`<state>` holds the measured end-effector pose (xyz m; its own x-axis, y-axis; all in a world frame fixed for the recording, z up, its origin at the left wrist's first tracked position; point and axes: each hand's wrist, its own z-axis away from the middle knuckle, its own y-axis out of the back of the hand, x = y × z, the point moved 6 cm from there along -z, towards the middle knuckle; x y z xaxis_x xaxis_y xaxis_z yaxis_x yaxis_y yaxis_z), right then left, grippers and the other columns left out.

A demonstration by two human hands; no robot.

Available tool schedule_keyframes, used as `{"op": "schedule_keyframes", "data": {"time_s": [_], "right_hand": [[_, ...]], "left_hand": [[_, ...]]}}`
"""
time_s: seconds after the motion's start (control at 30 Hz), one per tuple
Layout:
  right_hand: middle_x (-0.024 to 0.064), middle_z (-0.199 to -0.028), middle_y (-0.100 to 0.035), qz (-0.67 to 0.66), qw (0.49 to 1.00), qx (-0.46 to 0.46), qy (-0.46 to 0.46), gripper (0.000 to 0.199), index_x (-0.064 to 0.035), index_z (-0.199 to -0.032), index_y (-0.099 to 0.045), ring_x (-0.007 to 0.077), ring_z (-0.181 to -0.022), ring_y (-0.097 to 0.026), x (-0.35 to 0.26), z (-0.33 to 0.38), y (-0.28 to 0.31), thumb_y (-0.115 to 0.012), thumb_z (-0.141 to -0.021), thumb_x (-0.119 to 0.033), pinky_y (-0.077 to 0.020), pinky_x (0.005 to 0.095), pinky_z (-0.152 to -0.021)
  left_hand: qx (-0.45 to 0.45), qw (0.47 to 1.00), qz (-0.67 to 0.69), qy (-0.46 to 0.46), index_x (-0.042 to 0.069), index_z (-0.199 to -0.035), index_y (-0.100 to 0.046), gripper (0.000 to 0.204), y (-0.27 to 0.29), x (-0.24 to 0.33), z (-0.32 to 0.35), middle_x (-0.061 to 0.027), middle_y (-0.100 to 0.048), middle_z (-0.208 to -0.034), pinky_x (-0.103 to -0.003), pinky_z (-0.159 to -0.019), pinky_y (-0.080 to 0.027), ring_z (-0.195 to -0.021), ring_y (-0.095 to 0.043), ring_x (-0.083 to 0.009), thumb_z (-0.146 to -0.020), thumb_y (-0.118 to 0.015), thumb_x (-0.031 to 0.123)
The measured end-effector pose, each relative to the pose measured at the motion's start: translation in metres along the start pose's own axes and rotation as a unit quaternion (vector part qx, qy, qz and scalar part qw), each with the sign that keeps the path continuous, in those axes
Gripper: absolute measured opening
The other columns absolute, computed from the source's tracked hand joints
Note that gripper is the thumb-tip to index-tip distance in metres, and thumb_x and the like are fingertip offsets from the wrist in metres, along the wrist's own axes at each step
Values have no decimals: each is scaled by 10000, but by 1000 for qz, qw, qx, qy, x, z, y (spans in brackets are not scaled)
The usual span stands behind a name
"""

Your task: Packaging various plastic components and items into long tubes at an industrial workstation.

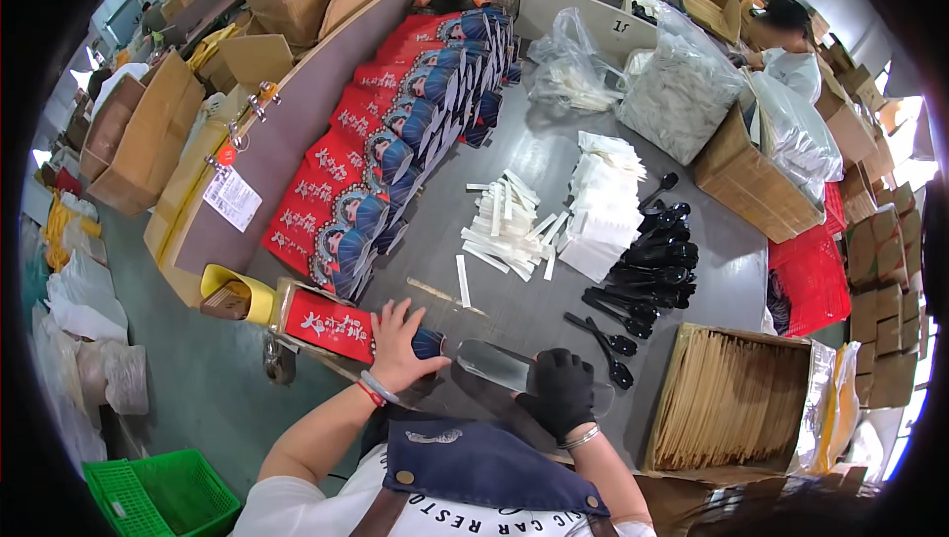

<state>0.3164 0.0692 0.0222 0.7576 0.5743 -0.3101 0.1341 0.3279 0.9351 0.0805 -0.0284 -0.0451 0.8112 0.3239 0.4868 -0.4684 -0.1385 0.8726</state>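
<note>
Red printed sleeve (331,325) lies at the grey surface's (534,166) near edge, left hand (400,344) spread flat on it; gloved right hand (561,391) pinches what looks like clear film (494,364).

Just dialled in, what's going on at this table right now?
A person stands at a grey table. Their bare left hand rests on a red and blue printed sleeve, while the black-gloved right hand holds a clear plastic bag. Black spoons, white packets and more printed sleeves lie beyond.
</note>
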Motion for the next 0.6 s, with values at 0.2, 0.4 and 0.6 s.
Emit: {"op": "schedule_keyframes", "data": {"time_s": [0.2,0.4,0.6], "right_hand": [[130,-1052,-581,-32,996,-78,29,609,-90,-1058,-590,317,-1002,-550,-9,-6,-35,-785,-614,-458,-414,443,-826],[113,-1094,-567,-107,986,39,122,574,-109,-1107,-586,308,-1025,-544,-50,-32,-50,-775,-646,-394,-405,432,-867],[139,-1148,-552,-94,972,216,1,526,-100,-1146,-585,333,-1070,-508,43,-60,3,-760,-702,-320,-394,456,-905]], "left_hand": [[-4,999,40,6,36,-1286,-515,936,-3,-6,-2,-188,-368,-1406,-623,-1094,-101,-1345,-238,-424,-564,-814,550],[-58,998,23,-18,52,-1274,-532,824,4,10,-8,-177,-400,-1396,-606,-1084,-159,-1326,-293,-399,-623,-808,474],[-65,981,96,-157,80,-1170,-603,465,-1,24,-60,-134,-507,-1281,-506,-1013,-338,-1215,-428,-315,-731,-730,166]]}}
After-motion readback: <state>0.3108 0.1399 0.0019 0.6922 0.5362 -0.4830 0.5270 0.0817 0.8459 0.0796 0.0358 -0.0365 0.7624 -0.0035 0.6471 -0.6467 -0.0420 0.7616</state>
